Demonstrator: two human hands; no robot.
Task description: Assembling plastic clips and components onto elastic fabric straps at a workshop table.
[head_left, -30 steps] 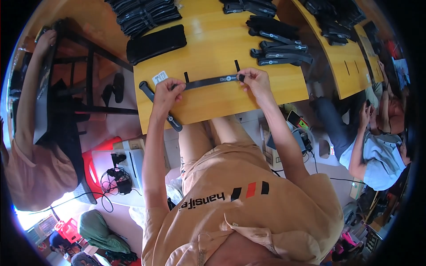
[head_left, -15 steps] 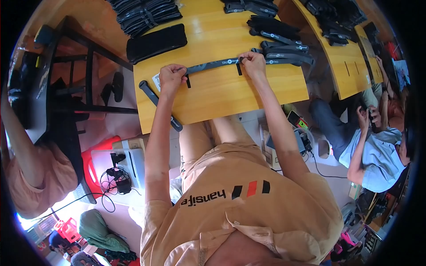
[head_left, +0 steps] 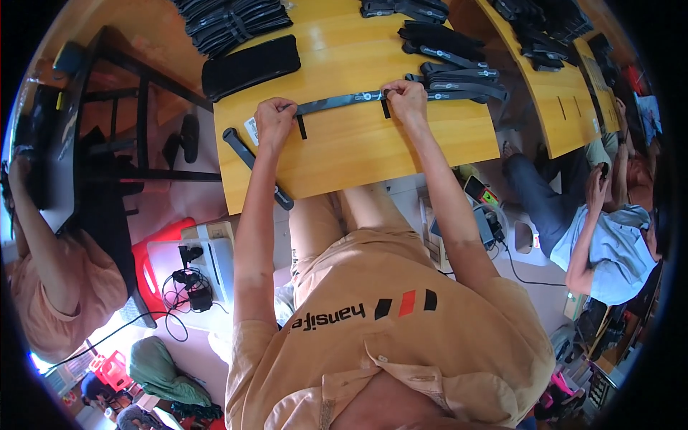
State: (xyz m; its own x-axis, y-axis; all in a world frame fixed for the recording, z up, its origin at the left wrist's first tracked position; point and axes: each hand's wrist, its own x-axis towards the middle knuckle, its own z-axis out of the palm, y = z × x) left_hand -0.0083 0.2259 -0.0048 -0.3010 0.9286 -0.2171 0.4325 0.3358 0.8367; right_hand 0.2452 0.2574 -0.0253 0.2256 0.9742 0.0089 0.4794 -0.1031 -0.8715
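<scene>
My left hand (head_left: 275, 122) and my right hand (head_left: 407, 102) are closed on the two ends of a dark grey flat strap (head_left: 335, 104) with a pale printed mark near its right end. The strap is stretched almost level, low over the wooden table (head_left: 358, 154). Two short black strips (head_left: 302, 127) on the tabletop lie close to its ends, one beside each hand. Another grey strap (head_left: 242, 148) lies slanting at the table's left edge, passing under my left forearm. Close by my left hand is a white label (head_left: 251, 132).
Folded grey straps (head_left: 459, 92) lie in bundles to the right. A black pouch (head_left: 251, 68) and a stack of black pouches (head_left: 236, 25) occupy the far left. Another table (head_left: 548, 115) stands at right. People sit at both sides; cables (head_left: 179, 287) and a box lie below left.
The strap stays stretched between both hands, and hands and strap have scarcely shifted. At right, a seated person's hand has risen slightly; at left, another person's forearm has come further into view.
</scene>
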